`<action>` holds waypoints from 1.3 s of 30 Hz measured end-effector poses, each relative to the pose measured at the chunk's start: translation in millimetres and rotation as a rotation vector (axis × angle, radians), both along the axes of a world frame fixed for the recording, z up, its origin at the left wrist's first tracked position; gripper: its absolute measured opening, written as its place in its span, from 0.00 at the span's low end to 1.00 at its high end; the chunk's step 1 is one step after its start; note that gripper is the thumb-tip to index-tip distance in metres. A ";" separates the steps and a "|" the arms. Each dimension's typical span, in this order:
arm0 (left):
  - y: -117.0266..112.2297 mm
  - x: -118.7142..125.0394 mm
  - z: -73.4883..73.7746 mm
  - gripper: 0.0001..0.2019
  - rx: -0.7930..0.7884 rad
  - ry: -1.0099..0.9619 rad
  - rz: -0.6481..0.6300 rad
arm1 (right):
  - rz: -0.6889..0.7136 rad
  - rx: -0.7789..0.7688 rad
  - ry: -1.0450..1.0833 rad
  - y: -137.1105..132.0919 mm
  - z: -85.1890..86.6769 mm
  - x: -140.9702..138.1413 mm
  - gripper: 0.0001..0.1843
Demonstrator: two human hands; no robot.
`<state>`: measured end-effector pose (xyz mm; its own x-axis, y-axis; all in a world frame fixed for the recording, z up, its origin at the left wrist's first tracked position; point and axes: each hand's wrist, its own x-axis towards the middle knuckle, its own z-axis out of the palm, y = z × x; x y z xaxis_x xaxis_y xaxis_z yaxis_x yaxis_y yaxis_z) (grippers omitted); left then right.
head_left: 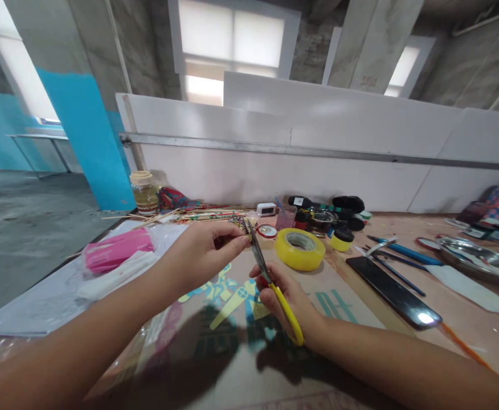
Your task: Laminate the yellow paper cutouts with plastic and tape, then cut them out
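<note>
My right hand [290, 302] grips yellow-handled scissors [270, 282], blades pointing up and away toward my left hand. My left hand [204, 250] is closed in a pinch on a small glittery piece [241, 225], held right at the scissor blades' tips. Both hands hover above a brown cardboard sheet [215, 341] with green and yellow print. A yellow tape roll [299, 248] lies just beyond my right hand.
A black phone [392, 291] and blue pens [407, 253] lie to the right, a metal plate [475, 257] farther right. A jar [144, 192], wooden sticks [189, 215], small black containers [339, 210] line the white back wall. A pink bundle [117, 249] in plastic sits left.
</note>
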<state>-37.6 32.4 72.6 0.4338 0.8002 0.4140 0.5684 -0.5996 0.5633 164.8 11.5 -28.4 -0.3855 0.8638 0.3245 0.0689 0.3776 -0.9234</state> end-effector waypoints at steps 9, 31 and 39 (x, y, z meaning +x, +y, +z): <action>-0.7 0.8 -0.3 0.17 0.008 -0.001 -0.003 | 0.005 -0.040 0.037 1.3 -4.8 -0.9 0.34; -0.1 -4.7 2.7 0.16 -0.024 0.058 0.012 | -0.021 -0.022 0.019 0.1 -1.9 -0.4 0.34; -0.6 -9.7 10.2 0.16 0.013 0.104 0.014 | -0.008 -0.053 0.007 2.9 -6.7 -0.9 0.30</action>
<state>-47.4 31.8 82.8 0.4642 0.8014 0.3773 0.6318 -0.5981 0.4930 163.9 14.4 -35.1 -0.3767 0.8828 0.2806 0.0651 0.3274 -0.9427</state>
